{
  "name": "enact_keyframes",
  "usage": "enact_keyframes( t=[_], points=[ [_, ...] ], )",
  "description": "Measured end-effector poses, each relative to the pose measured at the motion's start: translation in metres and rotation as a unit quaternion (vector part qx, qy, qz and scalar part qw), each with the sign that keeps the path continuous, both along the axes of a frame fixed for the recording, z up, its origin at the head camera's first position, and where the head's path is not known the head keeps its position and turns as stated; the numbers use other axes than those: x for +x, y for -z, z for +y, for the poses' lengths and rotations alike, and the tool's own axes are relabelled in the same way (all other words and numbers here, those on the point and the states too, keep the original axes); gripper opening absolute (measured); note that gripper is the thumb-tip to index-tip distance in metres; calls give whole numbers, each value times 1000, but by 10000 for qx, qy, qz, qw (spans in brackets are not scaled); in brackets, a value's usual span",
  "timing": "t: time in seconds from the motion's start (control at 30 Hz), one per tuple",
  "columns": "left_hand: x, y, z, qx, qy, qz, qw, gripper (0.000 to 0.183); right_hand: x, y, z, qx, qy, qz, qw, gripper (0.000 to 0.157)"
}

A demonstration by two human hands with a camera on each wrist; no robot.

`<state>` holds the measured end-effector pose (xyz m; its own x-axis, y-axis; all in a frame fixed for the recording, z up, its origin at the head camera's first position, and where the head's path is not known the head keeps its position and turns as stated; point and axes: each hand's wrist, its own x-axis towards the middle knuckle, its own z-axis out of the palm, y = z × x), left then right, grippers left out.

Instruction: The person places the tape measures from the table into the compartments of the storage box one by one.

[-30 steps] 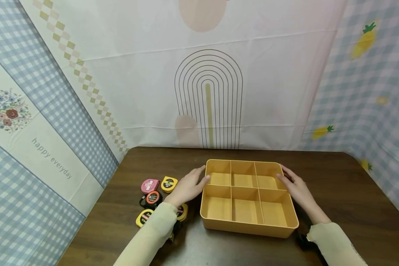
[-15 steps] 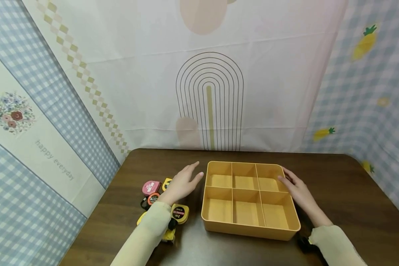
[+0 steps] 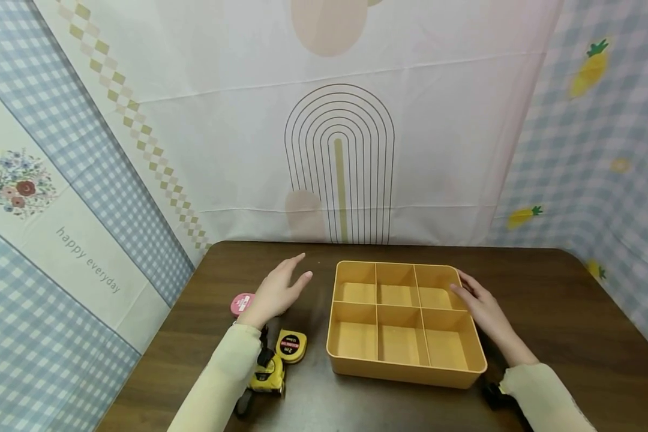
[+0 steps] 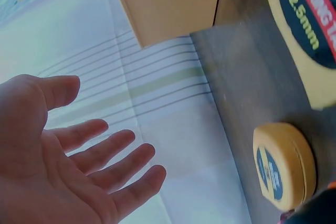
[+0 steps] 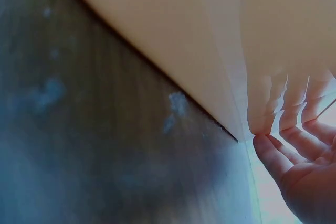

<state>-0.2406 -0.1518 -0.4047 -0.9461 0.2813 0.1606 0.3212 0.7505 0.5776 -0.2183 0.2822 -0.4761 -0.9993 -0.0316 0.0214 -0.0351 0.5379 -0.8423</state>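
At the left of the dark wooden table [image 3: 588, 318], a pink tape measure [image 3: 241, 304] lies partly covered by the left hand. Next, a yellow tape measure [image 3: 270, 377] lies beside the left sleeve [image 3: 221, 366], near the table's front. The left hand [image 3: 274, 294] is above the table, palm turned toward the box, fingers and thumb spread apart and gripping nothing. The left wrist view shows a small yellow tape measure [image 4: 278, 166] near it on the table. Just right of the left sleeve lies a 2m tape measure [image 3: 291, 346], label up.

Right of the table's middle is the yellow box [image 3: 407, 372], flat on its base, open side up, its six compartments in two rows of three. Its long axis runs left to right, the right end angled slightly toward the person. The right hand [image 3: 483, 306] grips its right rim, thumb over the edge, fingers along the outer wall.
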Motion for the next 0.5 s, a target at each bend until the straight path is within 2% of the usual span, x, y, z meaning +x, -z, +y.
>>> enact_keyframes(
  t=[0.5],
  points=[
    [4,-12,-38,23,-60,70,10000,59,1,-1,0,-78,52,34,10000,69]
  ],
)
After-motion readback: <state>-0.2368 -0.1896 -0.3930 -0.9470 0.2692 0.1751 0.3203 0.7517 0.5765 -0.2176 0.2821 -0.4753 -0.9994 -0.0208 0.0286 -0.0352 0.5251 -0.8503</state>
